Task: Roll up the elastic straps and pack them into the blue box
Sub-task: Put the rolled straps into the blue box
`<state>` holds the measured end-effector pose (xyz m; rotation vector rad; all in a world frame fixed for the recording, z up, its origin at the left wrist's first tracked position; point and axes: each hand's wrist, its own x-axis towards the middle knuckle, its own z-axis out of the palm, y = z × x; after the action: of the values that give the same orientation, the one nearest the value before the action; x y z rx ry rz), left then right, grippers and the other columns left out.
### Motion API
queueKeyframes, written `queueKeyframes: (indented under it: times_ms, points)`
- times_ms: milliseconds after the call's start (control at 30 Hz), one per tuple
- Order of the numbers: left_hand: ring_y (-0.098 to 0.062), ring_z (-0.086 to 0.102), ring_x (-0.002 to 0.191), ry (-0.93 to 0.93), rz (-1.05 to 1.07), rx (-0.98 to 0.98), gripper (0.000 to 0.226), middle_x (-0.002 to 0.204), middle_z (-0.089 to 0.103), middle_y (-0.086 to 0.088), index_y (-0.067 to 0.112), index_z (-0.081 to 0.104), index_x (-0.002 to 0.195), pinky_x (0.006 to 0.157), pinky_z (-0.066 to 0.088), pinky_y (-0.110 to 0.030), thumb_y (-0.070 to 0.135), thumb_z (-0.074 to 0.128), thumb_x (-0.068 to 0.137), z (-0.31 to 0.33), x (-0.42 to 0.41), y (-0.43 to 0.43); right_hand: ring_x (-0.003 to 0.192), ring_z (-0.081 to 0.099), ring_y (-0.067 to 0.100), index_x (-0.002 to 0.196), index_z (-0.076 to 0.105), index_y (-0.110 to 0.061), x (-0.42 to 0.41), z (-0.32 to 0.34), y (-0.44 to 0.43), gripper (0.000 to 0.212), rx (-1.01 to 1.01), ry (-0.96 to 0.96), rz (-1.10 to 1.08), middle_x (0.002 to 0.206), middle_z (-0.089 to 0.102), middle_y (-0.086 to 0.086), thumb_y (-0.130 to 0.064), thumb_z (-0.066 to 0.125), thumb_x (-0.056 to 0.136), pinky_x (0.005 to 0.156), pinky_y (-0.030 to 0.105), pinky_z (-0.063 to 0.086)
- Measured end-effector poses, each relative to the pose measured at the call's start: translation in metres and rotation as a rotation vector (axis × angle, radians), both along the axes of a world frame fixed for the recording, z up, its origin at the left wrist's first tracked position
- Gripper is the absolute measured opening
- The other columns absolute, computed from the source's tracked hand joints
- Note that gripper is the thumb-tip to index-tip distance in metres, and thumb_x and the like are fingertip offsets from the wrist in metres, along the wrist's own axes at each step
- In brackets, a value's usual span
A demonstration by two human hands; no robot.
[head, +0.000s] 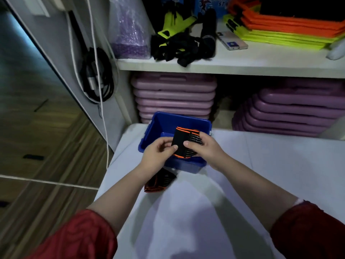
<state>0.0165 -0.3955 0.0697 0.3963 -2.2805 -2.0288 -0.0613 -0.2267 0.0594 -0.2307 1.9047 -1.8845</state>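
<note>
Both hands, left hand [158, 149] and right hand [202, 146], have fingers clamped on a rolled elastic strap [183, 142] above the blue box [149, 131]; next, lower it inside, then roll the second strap [160, 181] on the table [261, 165].

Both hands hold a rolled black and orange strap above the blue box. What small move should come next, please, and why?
Probably lower the rolled strap into the blue box and release it. The left hand and right hand hold it directly above the opening, and it already looks rolled tight. A second strap lies on the white surface near the box, waiting.
</note>
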Motion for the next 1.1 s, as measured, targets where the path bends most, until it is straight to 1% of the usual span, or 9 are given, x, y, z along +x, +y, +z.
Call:
queueKeyframes:
  times_ms: [100,200,267,367,467,600,767,933,1100]
  points:
    - [-0.009,0.06,0.08,-0.059,0.046,-0.186,0.025,0.093,0.066,-0.004,0.01,0.065,0.109,0.085,0.044,-0.025,0.012,0.07,0.084,-0.001,-0.021,-0.043,0.093,0.071,0.028,0.109,0.063,-0.01,-0.026,-0.012,-0.036,0.034,0.092,-0.064,-0.061,0.108,0.07,0.018,-0.026,0.072,0.08,0.076,0.044,0.06]
    - [-0.016,0.06,0.095,-0.097,0.049,-0.648,0.035,0.108,0.065,-0.005,0.011,0.066,0.115,0.089,0.042,-0.024,0.021,0.072,0.082,-0.008,-0.04,-0.085,0.09,0.07,0.026,0.105,0.064,-0.011,-0.05,-0.032,-0.065,0.031,0.291,-0.109,-0.096,0.104,0.071,0.013,-0.029,0.072,0.08,0.071,0.038,0.061]
    - [-0.024,0.059,0.106,-0.146,0.054,-0.789,0.043,0.118,0.062,-0.01,0.012,0.062,0.122,0.095,0.043,-0.03,0.026,0.07,0.082,-0.013,-0.049,-0.104,0.091,0.069,0.026,0.101,0.064,-0.01,-0.06,-0.046,-0.08,0.031,0.394,-0.149,-0.123,0.102,0.07,0.013,-0.031,0.072,0.08,0.065,0.033,0.059]
    - [-0.026,0.064,0.1,-0.227,0.034,-0.766,0.043,0.117,0.066,-0.01,0.012,0.059,0.126,0.09,0.049,-0.033,0.026,0.064,0.086,-0.021,-0.056,-0.114,0.091,0.069,0.028,0.095,0.062,-0.009,-0.073,-0.064,-0.098,0.03,0.482,-0.18,-0.135,0.102,0.07,0.015,-0.031,0.073,0.079,0.065,0.035,0.06]
    - [-0.025,0.067,0.093,-0.2,0.041,-0.731,0.028,0.107,0.072,-0.007,0.013,0.069,0.114,0.086,0.051,-0.031,0.02,0.061,0.088,-0.026,-0.055,-0.113,0.09,0.069,0.03,0.097,0.062,-0.004,-0.083,-0.08,-0.112,0.036,0.532,-0.215,-0.147,0.102,0.069,0.016,-0.033,0.074,0.079,0.072,0.041,0.061]
    - [-0.019,0.066,0.088,-0.213,0.104,-0.65,0.025,0.102,0.073,-0.001,0.014,0.071,0.109,0.081,0.047,-0.022,0.021,0.066,0.085,-0.032,-0.049,-0.109,0.078,0.068,0.026,0.086,0.061,-0.004,-0.093,-0.088,-0.127,0.037,0.536,-0.233,-0.214,0.092,0.069,0.015,-0.033,0.08,0.074,0.064,0.037,0.061]
    - [-0.012,0.063,0.075,-0.214,0.154,-0.547,0.021,0.093,0.072,0.002,0.016,0.073,0.103,0.074,0.046,-0.02,0.021,0.071,0.083,-0.039,-0.044,-0.107,0.062,0.067,0.024,0.068,0.057,-0.007,-0.096,-0.094,-0.139,0.04,0.59,-0.236,-0.249,0.075,0.069,0.011,-0.035,0.084,0.067,0.07,0.042,0.061]
    - [-0.023,0.069,0.076,-0.256,0.149,-0.455,0.024,0.083,0.069,-0.001,0.012,0.073,0.101,0.08,0.058,-0.037,0.021,0.076,0.078,-0.039,-0.044,-0.103,0.078,0.069,0.026,0.091,0.066,-0.003,-0.099,-0.098,-0.131,0.055,0.63,-0.249,-0.155,0.106,0.068,0.015,-0.048,0.083,0.063,0.056,0.033,0.061]
    - [-0.027,0.068,0.07,-0.285,0.136,-0.391,0.026,0.075,0.064,-0.002,0.011,0.071,0.104,0.07,0.061,-0.043,0.02,0.076,0.08,-0.034,-0.042,-0.094,0.109,0.058,0.03,0.117,0.06,-0.008,-0.092,-0.063,-0.109,0.073,0.73,-0.064,-0.09,0.121,0.06,0.011,-0.063,0.067,0.07,0.089,0.039,0.05]
